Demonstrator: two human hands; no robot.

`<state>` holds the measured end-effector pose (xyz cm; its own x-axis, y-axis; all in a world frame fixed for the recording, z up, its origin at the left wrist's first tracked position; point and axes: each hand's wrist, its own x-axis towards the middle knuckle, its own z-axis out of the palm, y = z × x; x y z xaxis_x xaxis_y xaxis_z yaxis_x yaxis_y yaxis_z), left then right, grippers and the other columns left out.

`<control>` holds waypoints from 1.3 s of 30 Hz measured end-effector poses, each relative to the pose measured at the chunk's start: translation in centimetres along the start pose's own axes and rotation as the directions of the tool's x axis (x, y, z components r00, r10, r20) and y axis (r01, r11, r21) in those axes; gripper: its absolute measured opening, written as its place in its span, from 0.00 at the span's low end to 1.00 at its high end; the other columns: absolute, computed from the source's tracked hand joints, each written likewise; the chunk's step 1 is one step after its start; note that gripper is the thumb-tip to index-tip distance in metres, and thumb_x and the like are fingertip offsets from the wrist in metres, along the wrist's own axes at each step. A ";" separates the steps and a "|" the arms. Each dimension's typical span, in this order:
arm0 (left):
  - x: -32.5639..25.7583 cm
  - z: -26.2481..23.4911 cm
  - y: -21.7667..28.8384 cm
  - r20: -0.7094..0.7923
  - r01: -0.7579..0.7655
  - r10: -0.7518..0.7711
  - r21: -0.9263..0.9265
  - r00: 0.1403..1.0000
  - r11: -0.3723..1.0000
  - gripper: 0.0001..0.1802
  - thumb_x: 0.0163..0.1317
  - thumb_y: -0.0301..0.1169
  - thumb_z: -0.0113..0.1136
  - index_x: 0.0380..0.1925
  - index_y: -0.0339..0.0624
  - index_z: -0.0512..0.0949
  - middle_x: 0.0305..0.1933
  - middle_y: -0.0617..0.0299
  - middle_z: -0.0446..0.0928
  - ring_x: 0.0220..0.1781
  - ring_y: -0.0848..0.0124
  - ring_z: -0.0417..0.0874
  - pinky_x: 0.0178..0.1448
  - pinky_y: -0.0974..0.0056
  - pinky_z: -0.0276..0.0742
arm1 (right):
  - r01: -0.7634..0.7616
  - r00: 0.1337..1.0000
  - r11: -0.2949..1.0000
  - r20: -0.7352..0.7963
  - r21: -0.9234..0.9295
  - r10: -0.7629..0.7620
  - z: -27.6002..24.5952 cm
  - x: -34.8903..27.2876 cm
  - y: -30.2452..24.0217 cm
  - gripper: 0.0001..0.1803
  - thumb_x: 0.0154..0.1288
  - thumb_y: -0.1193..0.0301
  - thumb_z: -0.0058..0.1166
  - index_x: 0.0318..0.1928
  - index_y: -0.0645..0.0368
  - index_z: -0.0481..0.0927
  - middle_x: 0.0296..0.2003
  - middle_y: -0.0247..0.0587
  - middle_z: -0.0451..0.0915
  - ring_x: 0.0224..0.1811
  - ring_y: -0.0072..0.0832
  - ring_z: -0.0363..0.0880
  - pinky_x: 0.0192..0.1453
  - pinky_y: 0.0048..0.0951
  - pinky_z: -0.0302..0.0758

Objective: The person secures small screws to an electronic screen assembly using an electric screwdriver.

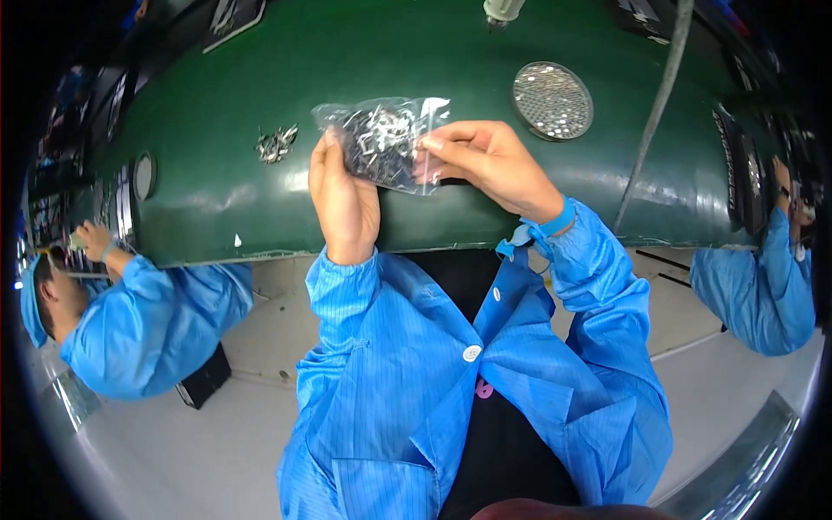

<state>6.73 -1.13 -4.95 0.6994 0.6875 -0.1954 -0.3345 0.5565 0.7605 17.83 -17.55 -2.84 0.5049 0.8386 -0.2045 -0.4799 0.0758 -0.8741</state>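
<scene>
A clear zip bag (381, 143) of small black and white parts is held between both hands above the green table. My left hand (344, 195) grips its left side, thumb on the front. At the zip edge on the right, my right hand (494, 165) pinches the plastic between thumb and fingers. The parts inside are too small to name. Left of the bag, a little heap of similar small parts (276, 145) lies on the table.
A round dish of shiny round pieces (553, 100) sits right of my hands on the green table (277, 204). A grey cable (656, 113) runs down farther right. People in blue coats sit at left (152, 321) and right (763, 290). A smaller round dish (145, 176) stands at left.
</scene>
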 end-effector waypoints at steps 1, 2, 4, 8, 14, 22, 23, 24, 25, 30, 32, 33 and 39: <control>-0.1 -0.5 -0.1 -0.028 -0.006 0.006 0.001 1.000 1.000 0.15 0.80 0.33 0.45 0.57 0.32 0.70 0.58 0.49 0.78 0.60 0.62 0.80 0.66 0.57 0.77 | -0.022 1.000 1.000 0.018 0.003 0.022 -0.1 0.2 0.3 0.15 0.77 0.69 0.54 0.51 0.71 0.82 0.42 0.43 0.86 0.45 0.29 0.86 0.50 0.30 0.84; -0.4 -0.5 -0.4 -0.093 -0.105 0.127 0.207 0.988 0.973 0.17 0.80 0.32 0.46 0.60 0.32 0.69 0.59 0.49 0.77 0.61 0.61 0.79 0.68 0.58 0.75 | -0.011 1.000 0.999 0.022 -0.045 0.012 -0.2 0.3 0.6 0.15 0.77 0.69 0.55 0.50 0.71 0.83 0.41 0.44 0.87 0.45 0.27 0.87 0.49 0.28 0.83; -0.9 -0.6 -1.2 -0.026 -0.350 0.491 0.669 0.870 0.655 0.24 0.76 0.32 0.54 0.66 0.32 0.63 0.61 0.48 0.74 0.62 0.56 0.77 0.70 0.59 0.69 | 0.029 1.000 0.994 0.008 -0.109 -0.028 -0.5 0.7 1.3 0.15 0.75 0.69 0.58 0.49 0.70 0.84 0.41 0.44 0.87 0.43 0.26 0.87 0.46 0.24 0.83; -4.4 0.9 1.7 0.451 -0.522 0.293 0.818 0.843 0.241 0.19 0.55 0.29 0.77 0.41 0.34 0.79 0.39 0.54 0.78 0.45 0.63 0.81 0.52 0.61 0.78 | -0.046 0.997 0.959 -0.070 -0.281 0.027 -0.6 1.3 1.4 0.15 0.71 0.68 0.63 0.46 0.71 0.85 0.38 0.45 0.88 0.41 0.24 0.87 0.46 0.23 0.84; -3.5 0.7 1.2 0.499 -0.517 0.136 0.825 0.856 0.228 0.17 0.52 0.27 0.78 0.33 0.35 0.77 0.30 0.57 0.76 0.29 0.64 0.81 0.34 0.61 0.78 | -0.014 1.000 0.941 -0.007 -0.337 0.012 0.3 1.5 1.5 0.12 0.69 0.71 0.65 0.30 0.66 0.82 0.27 0.44 0.86 0.24 0.23 0.84 0.24 0.20 0.78; 1.7 1.2 4.9 0.837 -0.690 -0.349 0.546 0.422 0.476 0.10 0.71 0.30 0.61 0.39 0.32 0.79 0.31 0.54 0.79 0.28 0.63 0.78 0.33 0.61 0.73 | 0.000 0.983 0.953 0.175 -0.302 0.055 -0.2 1.2 0.5 0.16 0.74 0.63 0.61 0.31 0.63 0.83 0.21 0.35 0.81 0.19 0.17 0.79 0.22 0.19 0.75; 2.1 1.0 4.7 0.838 -0.694 -0.349 0.545 0.421 0.471 0.10 0.71 0.30 0.61 0.39 0.32 0.79 0.31 0.54 0.79 0.28 0.63 0.78 0.33 0.61 0.73 | 0.033 0.976 0.964 0.215 -0.262 0.025 -0.2 1.0 0.3 0.17 0.75 0.62 0.59 0.33 0.63 0.83 0.21 0.35 0.81 0.20 0.17 0.79 0.22 0.20 0.75; 2.4 0.7 4.3 0.831 -0.635 -0.381 0.555 0.405 0.537 0.11 0.72 0.31 0.59 0.35 0.32 0.78 0.29 0.52 0.79 0.29 0.63 0.81 0.35 0.61 0.74 | 0.064 0.967 0.973 0.254 -0.221 -0.006 -0.1 0.9 0.3 0.17 0.77 0.61 0.56 0.35 0.63 0.83 0.22 0.35 0.81 0.20 0.17 0.79 0.23 0.20 0.75; 2.6 0.8 4.2 0.827 -0.569 -0.415 0.563 0.380 0.600 0.12 0.73 0.31 0.58 0.32 0.32 0.76 0.27 0.50 0.78 0.30 0.62 0.83 0.36 0.60 0.76 | 0.070 0.968 0.973 0.251 -0.218 -0.013 -0.1 0.9 0.3 0.17 0.77 0.61 0.56 0.35 0.63 0.83 0.22 0.35 0.81 0.20 0.17 0.79 0.23 0.20 0.75; 1.6 1.3 4.3 0.757 -0.195 -0.420 0.572 0.501 0.797 0.14 0.76 0.29 0.52 0.32 0.30 0.76 0.32 0.54 0.85 0.39 0.66 0.88 0.44 0.64 0.81 | 0.049 0.983 0.987 0.185 -0.154 -0.020 1.4 0.7 0.1 0.21 0.79 0.61 0.52 0.33 0.66 0.81 0.22 0.39 0.81 0.20 0.21 0.80 0.23 0.22 0.75; 1.1 1.4 4.5 0.728 -0.171 -0.390 0.565 0.564 0.807 0.14 0.76 0.27 0.50 0.31 0.31 0.77 0.33 0.56 0.85 0.36 0.70 0.86 0.42 0.66 0.79 | 0.083 0.980 0.986 0.192 -0.148 -0.054 1.7 1.1 -0.3 0.22 0.79 0.63 0.51 0.31 0.68 0.81 0.21 0.42 0.81 0.20 0.25 0.81 0.21 0.25 0.75; 1.0 1.2 4.6 0.727 -0.169 -0.392 0.566 0.563 0.807 0.14 0.76 0.27 0.50 0.31 0.31 0.77 0.33 0.56 0.85 0.36 0.70 0.86 0.42 0.66 0.79 | 0.081 0.980 0.986 0.190 -0.146 -0.053 1.7 0.9 -0.6 0.22 0.79 0.63 0.51 0.31 0.68 0.81 0.21 0.42 0.81 0.20 0.25 0.81 0.21 0.25 0.75; 0.7 -0.9 4.6 0.727 -0.263 -0.379 0.601 0.573 0.755 0.15 0.74 0.32 0.54 0.28 0.35 0.77 0.25 0.64 0.78 0.26 0.78 0.71 0.30 0.69 0.65 | 0.004 0.949 0.992 0.313 -0.128 0.037 1.9 0.3 -1.5 0.20 0.79 0.65 0.51 0.33 0.69 0.82 0.24 0.45 0.84 0.23 0.28 0.84 0.24 0.26 0.78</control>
<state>5.11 2.29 -2.14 0.9865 -0.1559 0.0499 -0.0571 -0.0416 0.9975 17.36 -16.35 -0.72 0.2368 0.9675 -0.0881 -0.3825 0.0095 -0.9239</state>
